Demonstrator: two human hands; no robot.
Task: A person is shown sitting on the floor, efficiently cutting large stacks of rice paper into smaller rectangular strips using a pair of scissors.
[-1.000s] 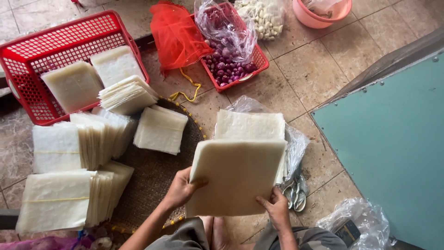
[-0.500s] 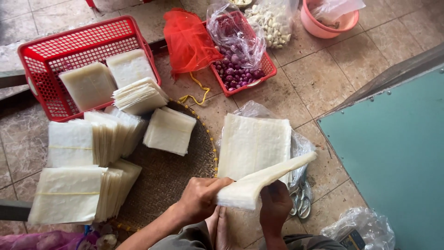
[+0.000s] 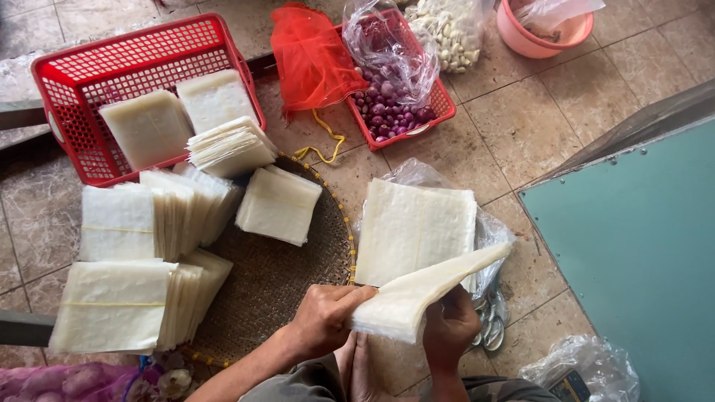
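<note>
Gripping of folded wrapper stack (image 3: 417,294) by both hands (image 3: 387,327) (over woven tray (image 3: 283,275))

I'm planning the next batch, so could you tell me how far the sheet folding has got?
Done: folded stacks on the woven tray and in the red basket. In hand: left hand and right hand fold one bundle. Left: the flat pile.

Both hands sit close together at the near edge of the view, right in front of the body. The left hand (image 3: 324,318) comes in from the near left on a bare forearm, fingers curled and thumb pressing toward the right. The right hand (image 3: 449,329) rises from below, knuckles facing up, fingers wrapped shut in a grip, wrist straight.
</note>
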